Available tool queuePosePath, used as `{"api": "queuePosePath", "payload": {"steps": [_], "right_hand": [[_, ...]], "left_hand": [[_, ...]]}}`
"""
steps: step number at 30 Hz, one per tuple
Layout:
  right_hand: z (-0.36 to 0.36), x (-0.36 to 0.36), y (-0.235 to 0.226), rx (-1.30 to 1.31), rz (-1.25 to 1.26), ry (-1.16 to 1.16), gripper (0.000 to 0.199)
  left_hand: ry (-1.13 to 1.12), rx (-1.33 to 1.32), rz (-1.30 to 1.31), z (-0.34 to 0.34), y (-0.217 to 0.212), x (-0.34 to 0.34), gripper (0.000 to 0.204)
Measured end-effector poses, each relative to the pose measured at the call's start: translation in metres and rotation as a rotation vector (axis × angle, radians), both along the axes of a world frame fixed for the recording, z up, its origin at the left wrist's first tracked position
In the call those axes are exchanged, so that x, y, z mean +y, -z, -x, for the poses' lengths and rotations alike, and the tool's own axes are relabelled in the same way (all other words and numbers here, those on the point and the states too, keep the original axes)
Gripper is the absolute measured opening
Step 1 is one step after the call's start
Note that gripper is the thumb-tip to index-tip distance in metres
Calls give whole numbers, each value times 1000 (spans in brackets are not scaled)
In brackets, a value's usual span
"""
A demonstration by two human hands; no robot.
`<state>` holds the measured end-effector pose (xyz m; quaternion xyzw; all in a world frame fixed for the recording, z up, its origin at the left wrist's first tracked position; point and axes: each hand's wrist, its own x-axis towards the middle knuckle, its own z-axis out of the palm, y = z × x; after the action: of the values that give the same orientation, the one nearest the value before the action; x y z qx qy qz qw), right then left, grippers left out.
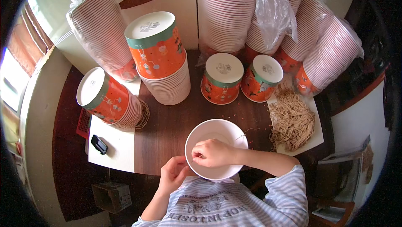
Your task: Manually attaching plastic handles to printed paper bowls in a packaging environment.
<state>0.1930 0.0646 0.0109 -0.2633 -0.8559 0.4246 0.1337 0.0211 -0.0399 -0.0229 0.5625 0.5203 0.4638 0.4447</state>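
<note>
A white paper bucket (217, 172) stands with its open mouth up at the near table edge, against my shirt. My right hand (211, 152) reaches into it from the right, fingers closed in a pinch by the inner left wall. A small tan bit, seemingly cord, shows between them. Curled at the outer left side of the bucket is my left hand (173, 173), its fingertips close together by the wall; what they pinch is too small to tell. A thin tan cord (251, 129) crosses the bucket's right rim, its loose end sticking out.
A pile of tan cords (292, 120) lies on white card at the right. Upside-down orange buckets (222, 78) stand mid-table. Nested stacks (165, 84) rise left; one stack (113, 99) has cords looped round it. Plastic-wrapped stacks (230, 13) line the back. A black object (99, 144) lies left.
</note>
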Motion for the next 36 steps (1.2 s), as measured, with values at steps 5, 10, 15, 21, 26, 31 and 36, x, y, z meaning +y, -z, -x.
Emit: {"api": "queuePosePath", "payload": {"steps": [5,10,15,21,26,31,36], "right_hand": [[1,1,2,-14,-14,-30,15],[3,-1,4,-29,-19,-43,16],[3,1,3,-25,-29,-64,16],[3,2,-2,-160,-49,-130,18],[-1,2,-6,-149,-46,-106,17],[-8,3,-32,-53,42,-75,17],[-14,-3,-44,31,184,-82,15]], "left_hand": [[-70,269,-122,-5,-6,1,24],[-96,443,-231,-7,-3,3,23],[-26,336,-127,7,2,2,18],[3,-893,44,47,-1,6,8],[201,-1240,-83,56,-9,11,17],[56,-540,230,21,-44,22,4],[165,-122,52,7,-31,30,15]]}}
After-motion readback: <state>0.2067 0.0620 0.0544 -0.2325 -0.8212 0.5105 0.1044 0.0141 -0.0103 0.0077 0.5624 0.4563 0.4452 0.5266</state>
